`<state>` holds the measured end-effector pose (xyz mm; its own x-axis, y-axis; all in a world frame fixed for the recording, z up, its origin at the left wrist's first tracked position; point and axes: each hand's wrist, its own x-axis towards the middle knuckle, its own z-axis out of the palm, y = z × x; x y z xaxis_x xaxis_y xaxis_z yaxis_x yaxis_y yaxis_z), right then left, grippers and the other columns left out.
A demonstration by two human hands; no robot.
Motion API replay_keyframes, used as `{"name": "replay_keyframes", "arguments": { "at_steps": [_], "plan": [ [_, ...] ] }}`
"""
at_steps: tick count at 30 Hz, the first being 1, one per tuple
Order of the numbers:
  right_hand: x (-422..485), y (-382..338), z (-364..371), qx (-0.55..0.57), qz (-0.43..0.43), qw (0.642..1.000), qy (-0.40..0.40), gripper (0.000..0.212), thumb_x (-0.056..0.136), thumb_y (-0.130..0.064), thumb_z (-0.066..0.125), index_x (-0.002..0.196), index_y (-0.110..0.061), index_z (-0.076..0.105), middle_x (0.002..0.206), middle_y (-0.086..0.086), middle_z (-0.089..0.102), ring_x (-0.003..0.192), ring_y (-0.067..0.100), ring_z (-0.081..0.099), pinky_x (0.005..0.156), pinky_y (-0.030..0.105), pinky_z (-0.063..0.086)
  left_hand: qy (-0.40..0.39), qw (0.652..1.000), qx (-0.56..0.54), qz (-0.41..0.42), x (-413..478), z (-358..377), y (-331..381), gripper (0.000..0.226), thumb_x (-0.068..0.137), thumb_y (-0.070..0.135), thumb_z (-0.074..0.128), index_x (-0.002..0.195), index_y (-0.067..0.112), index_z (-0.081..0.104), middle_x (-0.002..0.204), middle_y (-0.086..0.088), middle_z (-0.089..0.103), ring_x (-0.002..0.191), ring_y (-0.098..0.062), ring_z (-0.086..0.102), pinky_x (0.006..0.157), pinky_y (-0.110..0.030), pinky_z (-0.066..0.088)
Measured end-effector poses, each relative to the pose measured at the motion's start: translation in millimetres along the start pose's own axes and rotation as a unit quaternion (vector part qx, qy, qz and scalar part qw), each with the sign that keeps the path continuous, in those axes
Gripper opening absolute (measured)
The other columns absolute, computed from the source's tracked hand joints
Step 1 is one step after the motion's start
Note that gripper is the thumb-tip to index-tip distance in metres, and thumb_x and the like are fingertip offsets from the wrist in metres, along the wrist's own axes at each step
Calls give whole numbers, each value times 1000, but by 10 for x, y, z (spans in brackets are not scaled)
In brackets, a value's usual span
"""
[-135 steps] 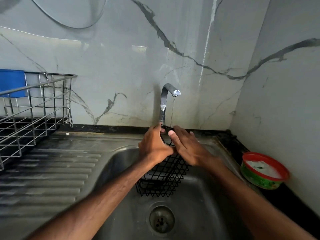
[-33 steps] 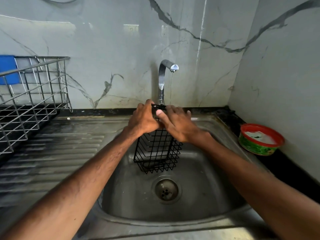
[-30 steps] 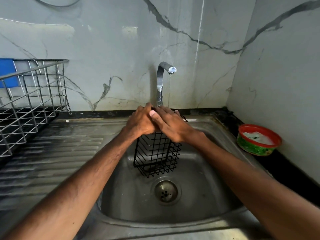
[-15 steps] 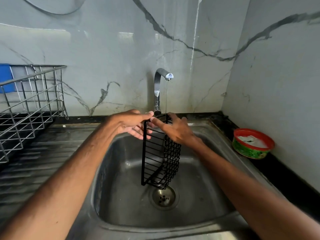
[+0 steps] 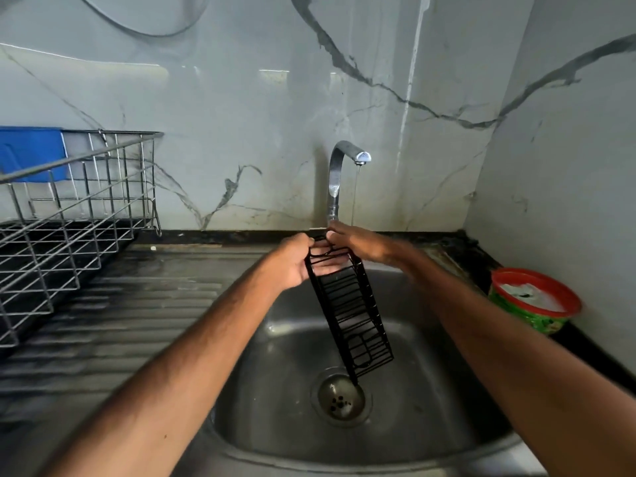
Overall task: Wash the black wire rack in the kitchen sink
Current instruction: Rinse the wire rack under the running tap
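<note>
Black wire forms the rack, which is held by its top end over the sink. It hangs lengthwise and slightly tilted, with its lower corner just above the drain and apparently clear of the basin floor. The top rim is gripped by the left hand, whose fingers are curled round the wire, and it is pinched from the other side by the right hand. A thin stream is seen falling from the tap and ending at the right hand; whether the wire is reached cannot be told. The step in hand is judged to be rinsing, since no sponge or cloth is seen in either hand. For the next move, the rack would need to be brought squarely under the stream and rotated by its rim. A firm grip would be needed, as wet wire may slip. A red-rimmed bowl, perhaps of soap, is set on the surface to the right, should scrubbing be wanted.
</note>
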<state>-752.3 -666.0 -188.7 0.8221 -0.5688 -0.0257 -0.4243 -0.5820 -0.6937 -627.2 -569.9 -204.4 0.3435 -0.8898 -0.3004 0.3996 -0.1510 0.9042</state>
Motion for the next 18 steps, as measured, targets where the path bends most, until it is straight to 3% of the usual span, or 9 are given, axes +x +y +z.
{"name": "replay_keyframes", "arguments": {
  "at_steps": [1, 4, 6, 10, 14, 18],
  "plan": [
    [-11, -33, -39, -16, 8, 1000, -6, 36, 110, -29, 36, 130, -3, 53, 126, 11, 58, 118, 24, 54, 109, 47, 38, 22, 999, -22, 18, 3, 61, -26, 43, 108, 6, 21, 97, -3, 61, 79, -21, 74, 71, -31, 74, 64, -42, 64],
    [-77, -150, 25, -103, -7, 995, -7, 40, 110, -28, 34, 131, -6, 61, 131, 10, 61, 125, 26, 55, 110, 38, 39, 96, 992, -60, 55, 72, 138, -88, 38, 104, 2, 26, 93, 0, 62, 75, -18, 72, 64, -28, 71, 46, -37, 60],
    [-184, -196, 171, -184, -64, 981, 12, 47, 109, -37, 28, 119, -8, 63, 120, 13, 62, 118, 27, 53, 108, 45, 39, 136, 987, -60, 62, 96, 129, -103, 33, 100, 1, 31, 93, 4, 63, 81, -15, 68, 65, -25, 65, 41, -29, 54],
    [-531, -93, 353, -278, -154, 944, 85, 59, 101, -55, 7, 105, -19, 54, 98, 3, 52, 101, 19, 44, 104, 47, 38, 145, 986, -67, 54, 98, 140, -110, 34, 99, 1, 33, 89, 11, 64, 70, -5, 68, 60, -17, 62, 44, -22, 50],
    [-851, -185, 373, -275, -154, 946, 82, 56, 105, -54, 14, 118, -18, 55, 112, 6, 56, 114, 21, 48, 107, 45, 41, 127, 986, -85, 66, 95, 222, -147, 35, 102, -1, 30, 85, 6, 59, 54, -6, 68, 59, -21, 64, 55, -29, 54],
    [-754, -154, 352, -249, -178, 949, 81, 56, 106, -53, 17, 120, -15, 55, 116, 6, 55, 118, 21, 46, 109, 44, 39, 154, 981, -93, 67, 110, 171, -131, 32, 100, -2, 31, 90, 6, 61, 71, -12, 69, 62, -24, 63, 58, -31, 54]
  ]
}}
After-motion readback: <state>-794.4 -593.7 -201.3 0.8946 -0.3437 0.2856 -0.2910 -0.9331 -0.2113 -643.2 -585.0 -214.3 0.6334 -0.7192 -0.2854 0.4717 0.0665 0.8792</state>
